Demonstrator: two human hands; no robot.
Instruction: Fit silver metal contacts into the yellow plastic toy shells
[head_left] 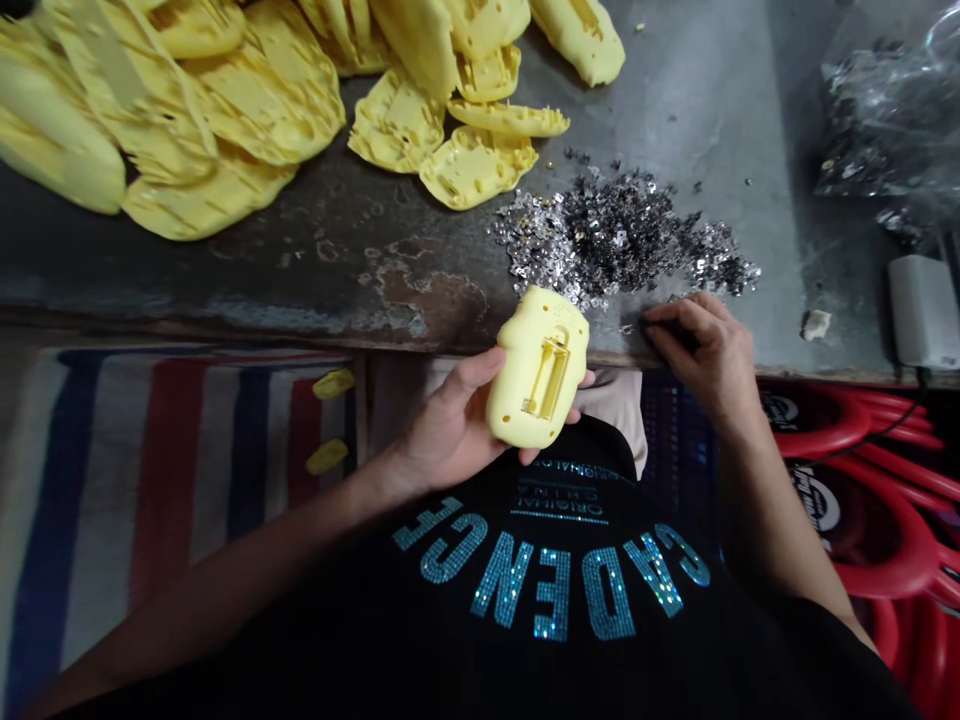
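A yellow plastic casing with an open battery compartment rests in my left hand. My thumb presses its left edge and the fingers wrap behind it. My right hand is at the table's front edge, thumb and index finger pinched together. Whatever sits between those fingertips is too small to make out. Just beyond both hands spreads a pile of small shiny metal pieces, with one loose piece left of my right fingertips.
Yellow plastic shells are heaped along the table's left and back. At right lie a clear plastic bag of metal pieces and a white box. Red ring-shaped items sit below right; a striped sheet lies below left.
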